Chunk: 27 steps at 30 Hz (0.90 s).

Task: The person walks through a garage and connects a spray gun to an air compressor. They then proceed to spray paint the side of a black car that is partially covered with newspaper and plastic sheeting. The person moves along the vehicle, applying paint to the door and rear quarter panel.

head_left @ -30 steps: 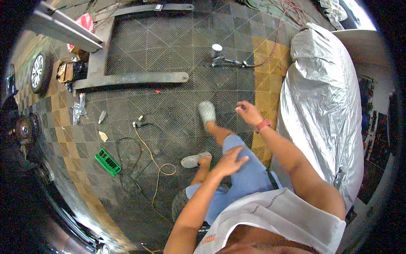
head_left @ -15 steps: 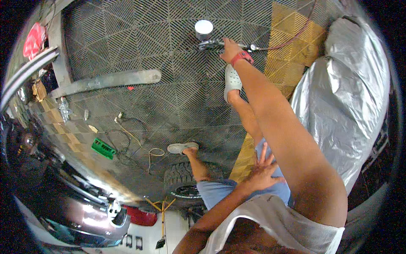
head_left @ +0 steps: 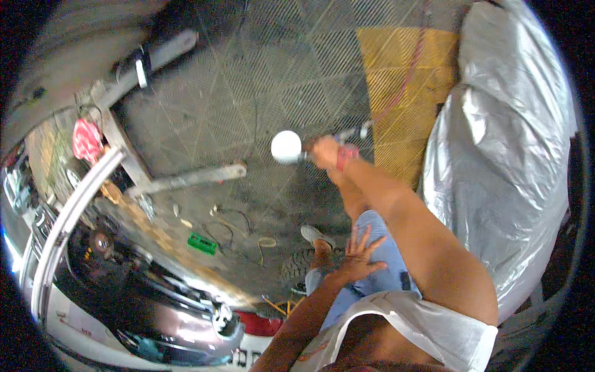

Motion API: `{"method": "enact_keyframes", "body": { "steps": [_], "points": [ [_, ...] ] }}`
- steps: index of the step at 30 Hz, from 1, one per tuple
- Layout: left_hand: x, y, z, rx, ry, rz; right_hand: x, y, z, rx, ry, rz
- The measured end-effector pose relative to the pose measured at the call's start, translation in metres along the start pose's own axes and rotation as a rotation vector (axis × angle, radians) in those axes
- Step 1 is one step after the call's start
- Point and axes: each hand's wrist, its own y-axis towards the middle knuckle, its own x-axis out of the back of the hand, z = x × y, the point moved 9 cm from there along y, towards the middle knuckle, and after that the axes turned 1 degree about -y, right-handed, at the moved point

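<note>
My right hand (head_left: 325, 152), with a red band at the wrist, is closed round a paint spray gun (head_left: 305, 147), blurred by motion. The gun's round cup (head_left: 286, 147) has a white top and sits to the left of my fingers. From the gun's right end a dark red hose (head_left: 414, 71) runs away over the yellow floor tiles. My left hand (head_left: 362, 255) lies on my thigh over the blue shorts (head_left: 378, 239), fingers spread, holding nothing.
A large silver-covered object (head_left: 496, 136) stands close on my right. Metal lift arms (head_left: 198, 177) reach over the tiled floor at left. A green tray (head_left: 202, 244), loose cables (head_left: 266, 242) and a tyre (head_left: 297, 268) lie nearer. A dark car (head_left: 167, 319) stands at lower left.
My right hand has lifted the spray gun, and its cup looks larger and closer. The whole view has shifted, showing more of the lift at left. My left hand stays on my leg.
</note>
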Motion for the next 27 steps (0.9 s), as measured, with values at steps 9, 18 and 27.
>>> {"method": "enact_keyframes", "body": {
  "steps": [9,18,27],
  "points": [
    [0.099,-0.038,-0.057,0.454,0.403,0.295,0.384,-0.213,0.176,0.419,0.428,-0.303],
    [0.348,-0.208,-0.025,0.525,0.296,-0.598,0.553,-0.249,0.134,0.025,0.720,-0.642],
    [0.601,-0.102,-0.314,-0.283,-0.337,-1.030,0.759,-0.333,0.107,-0.016,0.470,-1.195]
  ]
}}
